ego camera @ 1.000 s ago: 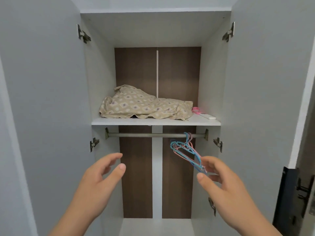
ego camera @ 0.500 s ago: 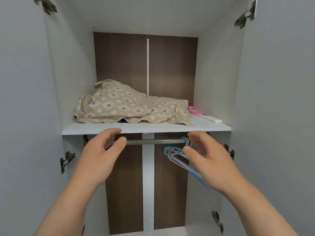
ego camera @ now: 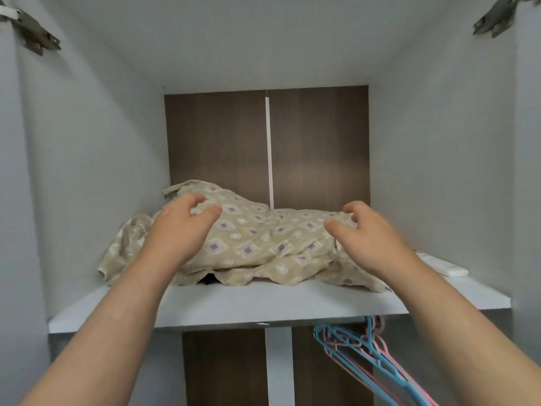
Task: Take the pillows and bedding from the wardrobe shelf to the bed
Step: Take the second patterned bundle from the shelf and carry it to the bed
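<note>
Two hands reach into the wardrobe, left hand (ego camera: 181, 230) and right hand (ego camera: 370, 234), both with fingers spread and curled, gripping nothing; whether the fingertips already brush the cloth cannot be told. The patterned bedding bundle (ego camera: 251, 244) lies crumpled on the white shelf (ego camera: 234, 303), directly under and between the fingers, its loose hem draped toward the shelf's front edge below the palms. The likely slip, in my judgement: grabbing only the top layer would let the limp fabric unfold and trail off the edge, perhaps catching the plastic hangers (ego camera: 360, 350) hanging below the right wrist, or dragging the white remote (ego camera: 445, 266) lying just outside the right hand's fingers. Half a second earlier both hands were below the shelf edge, near the rail; now they are up over the bundle.
</note>
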`<state>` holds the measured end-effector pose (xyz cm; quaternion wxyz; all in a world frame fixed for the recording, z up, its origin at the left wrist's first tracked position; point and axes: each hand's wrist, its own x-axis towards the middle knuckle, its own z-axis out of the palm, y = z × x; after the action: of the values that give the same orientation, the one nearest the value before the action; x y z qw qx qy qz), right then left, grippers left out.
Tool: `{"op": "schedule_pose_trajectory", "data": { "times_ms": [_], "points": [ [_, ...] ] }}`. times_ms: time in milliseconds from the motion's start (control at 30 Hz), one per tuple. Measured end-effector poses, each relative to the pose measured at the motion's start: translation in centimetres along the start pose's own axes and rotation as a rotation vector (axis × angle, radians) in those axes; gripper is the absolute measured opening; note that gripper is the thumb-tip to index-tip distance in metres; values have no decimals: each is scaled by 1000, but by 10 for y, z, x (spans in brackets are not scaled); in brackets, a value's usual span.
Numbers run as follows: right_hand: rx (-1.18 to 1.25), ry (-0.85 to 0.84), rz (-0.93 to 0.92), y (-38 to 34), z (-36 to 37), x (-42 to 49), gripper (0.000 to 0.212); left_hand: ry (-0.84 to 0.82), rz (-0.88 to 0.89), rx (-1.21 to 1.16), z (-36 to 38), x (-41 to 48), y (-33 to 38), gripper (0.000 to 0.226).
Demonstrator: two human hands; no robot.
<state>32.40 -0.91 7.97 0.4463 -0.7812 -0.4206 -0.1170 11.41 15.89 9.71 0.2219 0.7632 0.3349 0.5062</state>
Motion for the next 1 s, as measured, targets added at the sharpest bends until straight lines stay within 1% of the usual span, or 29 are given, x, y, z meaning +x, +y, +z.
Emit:
{"op": "schedule_pose_trajectory", "data": {
  "times_ms": [167, 367, 467, 533, 600, 633, 700, 733, 867, 933, 1000],
  "points": [
    [-98, -69, 40, 8, 31, 74, 68, 14, -58, 119, 30, 65, -24, 60],
    [-154, -129, 176, 23, 62, 144, 71, -20, -110, 281, 63, 143, -57, 68],
    [-171, -162, 292, 31, 79, 171, 74, -25, -184, 500, 75, 177, -77, 86],
    [-159, -216, 356, 39, 94, 185, 74, -62, -268, 580, 82, 195, -92, 101],
    [-176, -276, 403, 53, 114, 200, 85, -134, -322, 606, 90, 207, -108, 114],
    [-192, -288, 421, 61, 125, 207, 94, -156, -334, 612, 93, 212, -116, 119],
    [-251, -276, 452, 75, 143, 218, 108, -150, -345, 616, 101, 221, -130, 128],
    [-292, -269, 459, 78, 149, 221, 110, -144, -346, 619, 103, 226, -135, 130],
    [-383, -218, 480, 86, 170, 231, 110, -97, -395, 630, 115, 237, -149, 134],
    [-359, -130, 472, 88, 177, 230, 97, -71, -378, 663, 119, 238, -151, 128],
    [-316, -49, 434, 89, 179, 227, 73, -52, -340, 661, 122, 236, -154, 112]
  ]
}}
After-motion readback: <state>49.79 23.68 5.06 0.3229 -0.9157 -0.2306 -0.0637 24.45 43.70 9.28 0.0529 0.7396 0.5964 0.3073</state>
